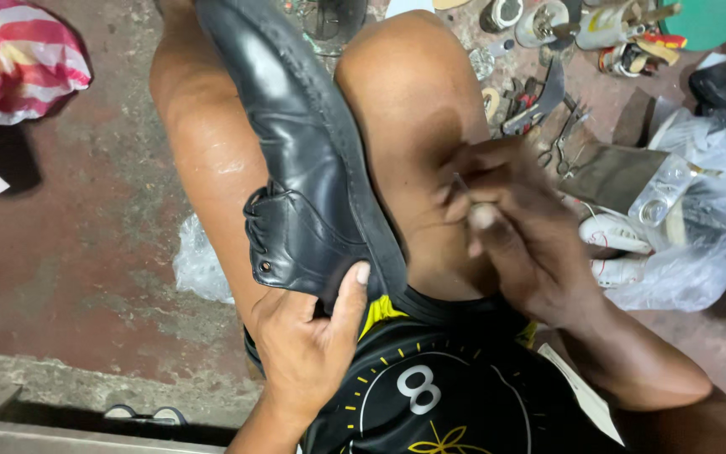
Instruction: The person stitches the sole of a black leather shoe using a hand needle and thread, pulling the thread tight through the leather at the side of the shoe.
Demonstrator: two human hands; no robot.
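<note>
Two bare hands work around one black leather shoe [313,160], which lies sole-side toward the right knee, wedged between the person's bare thighs w/ the toe pointing away from the body. Left hand [308,353] sits at the shoe's heel end, nearest the body: thumb pressed up on the heel edge, fingers curled beneath, so closed firmly on the shoe. Right hand [518,231] is to the right of the shoe, over the right knee, not touching the leather; fingers pinched tight on a thin metal needle or awl [461,183] plus a small pale bit at the fingertips, exact kind too blurred to tell. Behind the shoe's heel end, black shorts w/ yellow markings [430,395]. Left of the shoe, well apart, a pink-and-white striped bag [18,59] on the reddish concrete floor [86,252]. A crumpled clear plastic bag [199,265] lies just under the left thigh, beside the shoe. Right of the shoe, beyond the right hand, scattered tools incl. pliers and scissors [539,109], & a clear plastic bag holding white shoes [674,235].
</note>
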